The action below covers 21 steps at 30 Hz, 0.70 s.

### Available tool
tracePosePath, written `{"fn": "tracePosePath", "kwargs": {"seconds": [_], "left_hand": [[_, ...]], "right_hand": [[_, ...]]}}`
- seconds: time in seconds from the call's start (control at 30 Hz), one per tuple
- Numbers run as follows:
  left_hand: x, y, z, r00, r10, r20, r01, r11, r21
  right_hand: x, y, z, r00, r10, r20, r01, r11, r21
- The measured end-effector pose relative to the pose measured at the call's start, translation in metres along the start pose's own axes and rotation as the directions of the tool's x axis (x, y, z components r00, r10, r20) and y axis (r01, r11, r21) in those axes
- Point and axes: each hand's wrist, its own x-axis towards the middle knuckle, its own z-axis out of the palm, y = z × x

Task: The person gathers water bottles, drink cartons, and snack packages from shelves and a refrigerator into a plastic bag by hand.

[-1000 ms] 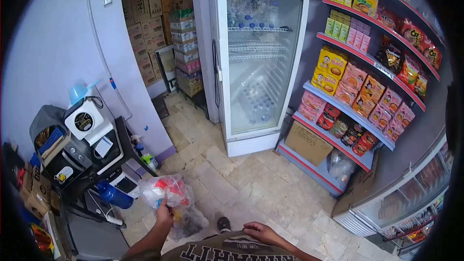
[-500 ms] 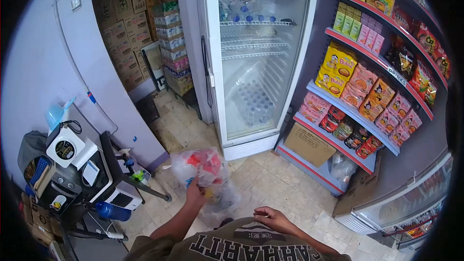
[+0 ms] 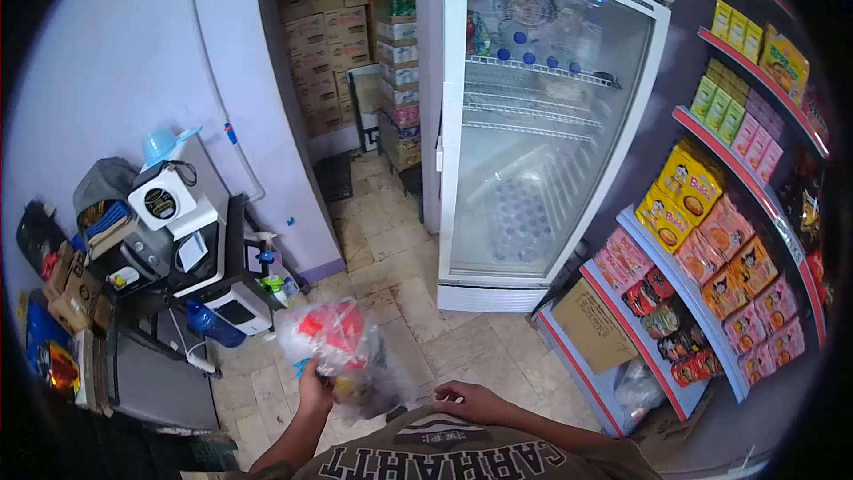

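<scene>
My left hand (image 3: 315,387) is closed on a clear plastic bag (image 3: 342,338) that hangs low over the floor. Red and white stuff shows through the bag's upper part, something yellowish lower down, and a bit of blue sits by my fingers. What exactly is inside cannot be made out. My right hand (image 3: 466,402) is held in front of my shirt, fingers loosely bent and apart, with nothing in it.
Ahead stands a glass-door fridge (image 3: 542,142) with bottles inside, its door closed. Shelves of noodle packs (image 3: 680,187) line the right. On the left, a black stand (image 3: 235,249) carries appliances, with a blue water bottle (image 3: 213,324) beside it. Stacked cartons (image 3: 324,62) fill the doorway.
My view has turned to the left, so the fridge and shelves sit further right. The bag stays in my left hand, and my right hand remains near my shirt.
</scene>
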Motion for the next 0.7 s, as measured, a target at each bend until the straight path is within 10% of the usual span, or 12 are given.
{"fn": "tracePosePath", "kwargs": {"seconds": [0.17, 0.37, 0.7], "left_hand": [[-0.053, -0.004, -0.062, 0.886, 0.091, -0.454, 0.014, 0.975, 0.223], [-0.094, 0.012, -0.083, 0.778, 0.201, -0.595, -0.117, 0.977, 0.178], [-0.071, 0.017, -0.089, 0.931, 0.135, -0.340, -0.131, 0.991, 0.036]], "right_hand": [[0.013, 0.027, 0.002, 0.992, 0.026, 0.126, -0.024, 1.000, -0.017], [0.019, 0.034, 0.004, 0.977, 0.010, 0.214, 0.002, 0.999, -0.053], [0.044, 0.013, 0.032, 0.975, 0.000, 0.220, 0.041, 0.983, -0.181]]}}
